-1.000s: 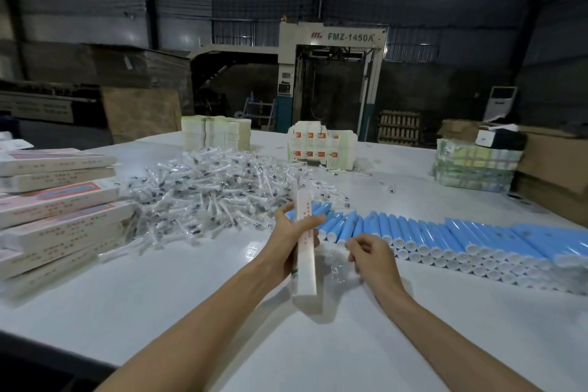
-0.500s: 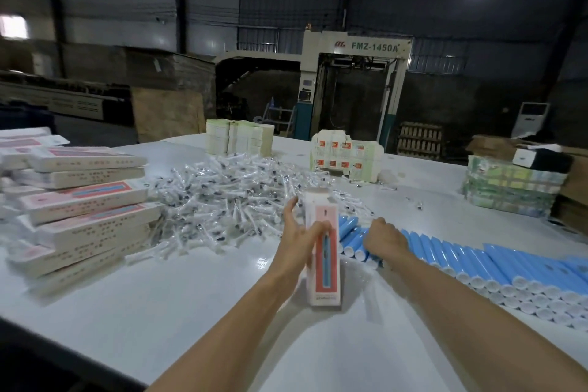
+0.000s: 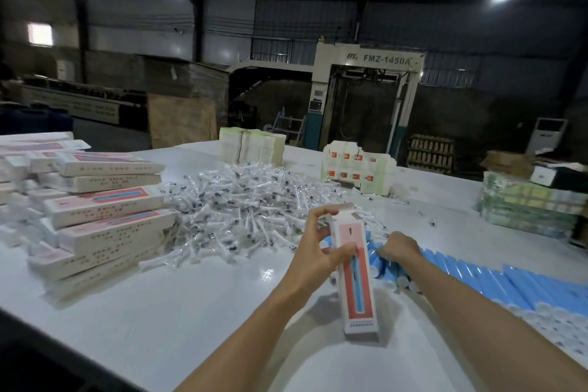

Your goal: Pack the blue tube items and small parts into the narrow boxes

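Observation:
My left hand [image 3: 319, 251] grips a narrow white box [image 3: 358, 293] with a red and blue front. The box stands upright on the white table [image 3: 191, 312], its top flap [image 3: 348, 214] open, and my left fingers touch that opening. To its right, my right hand [image 3: 397, 247] curls down over the left end of a row of blue tubes [image 3: 509, 285] and closes on one; its fingertips are hidden. A big heap of small parts in clear wrappers [image 3: 248, 210] lies beyond the box.
Filled narrow boxes [image 3: 105, 207] are stacked at the left. Bundles of pale flat cartons [image 3: 251, 146] and red-marked box blanks [image 3: 356, 169] stand at the back. Green packs [image 3: 525, 210] sit at the right. The table's front edge runs diagonally at lower left.
The box has turned its red front toward me and its top flap has opened. My right hand has left the spot beside the box and reached onto the blue tubes.

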Demonstrator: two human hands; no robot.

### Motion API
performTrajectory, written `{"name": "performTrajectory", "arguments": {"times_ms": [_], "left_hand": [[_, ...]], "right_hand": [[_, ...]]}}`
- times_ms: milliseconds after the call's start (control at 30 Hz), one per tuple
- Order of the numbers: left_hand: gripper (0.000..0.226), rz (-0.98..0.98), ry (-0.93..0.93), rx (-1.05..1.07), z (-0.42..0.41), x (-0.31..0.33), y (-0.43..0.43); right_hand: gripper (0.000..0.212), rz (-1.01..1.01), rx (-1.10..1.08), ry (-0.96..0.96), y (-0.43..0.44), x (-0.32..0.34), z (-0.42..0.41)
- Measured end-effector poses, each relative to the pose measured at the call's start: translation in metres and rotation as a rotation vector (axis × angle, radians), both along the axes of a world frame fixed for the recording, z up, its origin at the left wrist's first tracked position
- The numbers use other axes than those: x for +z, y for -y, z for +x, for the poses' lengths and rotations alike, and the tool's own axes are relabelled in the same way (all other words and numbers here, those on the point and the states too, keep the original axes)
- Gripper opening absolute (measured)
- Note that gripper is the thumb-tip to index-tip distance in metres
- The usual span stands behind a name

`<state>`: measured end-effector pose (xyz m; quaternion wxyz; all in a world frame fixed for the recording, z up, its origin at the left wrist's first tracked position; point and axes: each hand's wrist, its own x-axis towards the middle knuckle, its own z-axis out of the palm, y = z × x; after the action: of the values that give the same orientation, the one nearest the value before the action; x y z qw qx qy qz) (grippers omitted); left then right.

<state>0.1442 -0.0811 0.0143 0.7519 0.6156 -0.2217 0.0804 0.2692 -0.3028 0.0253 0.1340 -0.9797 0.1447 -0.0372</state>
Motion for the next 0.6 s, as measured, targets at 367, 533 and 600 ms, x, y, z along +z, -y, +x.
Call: {"name": "performTrajectory", "arguments": {"times_ms": [367,533,600], "left_hand": [[0.054,0.038,-0.076,0.04,0.008,-0.005,0.005],[0.046,0.049,-0.038,0.046,0.001,-0.006,0.011],[0.045,0.061,-0.017,0.061,-0.003,-0.006,0.013]], "right_hand": [[0.029,0.722,0.02,0.536,0.027,0.028,-0.024],[0.037,1.291,0.248,0.886,0.021,0.076,-0.075],[0.037,1.38,0.382,0.868,0.007,0.089,-0.088]]}}
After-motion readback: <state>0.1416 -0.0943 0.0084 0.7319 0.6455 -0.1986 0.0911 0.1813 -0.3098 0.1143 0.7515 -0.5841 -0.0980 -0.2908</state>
